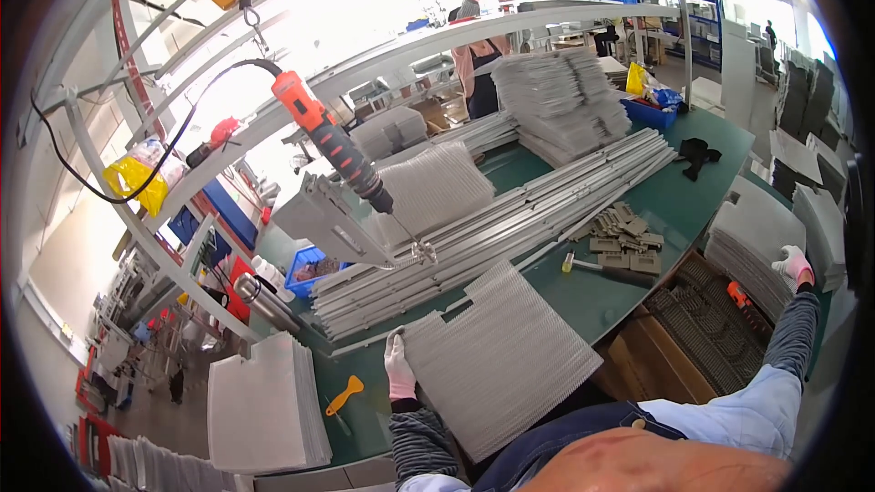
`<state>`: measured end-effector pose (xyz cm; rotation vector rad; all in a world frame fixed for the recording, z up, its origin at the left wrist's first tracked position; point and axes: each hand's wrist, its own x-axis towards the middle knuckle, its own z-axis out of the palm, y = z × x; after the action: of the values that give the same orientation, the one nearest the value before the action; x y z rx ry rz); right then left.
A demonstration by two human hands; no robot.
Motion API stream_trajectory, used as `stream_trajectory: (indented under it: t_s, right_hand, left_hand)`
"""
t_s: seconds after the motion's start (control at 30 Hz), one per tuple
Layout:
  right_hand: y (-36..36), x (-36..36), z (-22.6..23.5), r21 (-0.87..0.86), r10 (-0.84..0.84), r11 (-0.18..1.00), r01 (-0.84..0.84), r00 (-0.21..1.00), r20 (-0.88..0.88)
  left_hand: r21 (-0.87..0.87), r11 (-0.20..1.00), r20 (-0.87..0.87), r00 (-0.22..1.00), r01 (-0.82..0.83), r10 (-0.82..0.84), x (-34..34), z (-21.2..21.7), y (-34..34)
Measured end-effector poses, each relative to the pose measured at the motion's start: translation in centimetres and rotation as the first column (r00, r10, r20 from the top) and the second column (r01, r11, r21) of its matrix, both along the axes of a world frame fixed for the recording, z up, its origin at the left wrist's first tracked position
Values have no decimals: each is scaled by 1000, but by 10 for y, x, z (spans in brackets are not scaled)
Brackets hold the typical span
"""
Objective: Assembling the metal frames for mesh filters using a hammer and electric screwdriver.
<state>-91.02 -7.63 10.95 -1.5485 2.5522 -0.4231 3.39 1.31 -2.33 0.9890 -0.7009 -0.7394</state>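
My left hand [398, 366], in a white and pink glove, grips the left edge of a grey mesh panel [501, 355] with a notched corner. That panel lies tilted over the table's near edge, close to my body. Out to the right, my gloved right hand [795, 266] is at the edge of a stack of mesh panels [752, 235], its fingers partly spread; whether they touch the top sheet is hard to see. A yellow-handled scraper [344, 394] lies left of my left hand, beside another stack of panels [264, 405].
An orange electric screwdriver [319, 128] hangs over long metal strips [492, 219]. Small grey blocks [629, 241] and a black-handled tool [620, 273] lie on the green table [556, 296]. A box of small parts [711, 319] stands at right. Another person [478, 64] works beyond.
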Motion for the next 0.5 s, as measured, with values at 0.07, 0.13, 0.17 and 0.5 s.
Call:
stream_trajectory:
  t_s: [0.07, 0.13, 0.17, 0.5]
  right_hand:
    - [-2, -3, -2, 57, 203, 979, -198, 973, -108]
    - [-10, -1, -19, 11, 143, 989, -145, 953, -266]
    - [-9, -2, -28, -56, 65, 994, -96, 909, -411]
    - [-39, -75, -9, -664, -301, 745, -59, 859, -414]
  left_hand:
    - [27, 999, 1, 1000, -16, 16, 0, 3, 1]
    - [37, 998, 95, 994, -54, 50, 1, 3, -4]
    - [21, 999, 60, 998, -34, 32, -2, 6, -3]
    - [105, 990, 187, 980, -92, 72, -5, 14, -1]
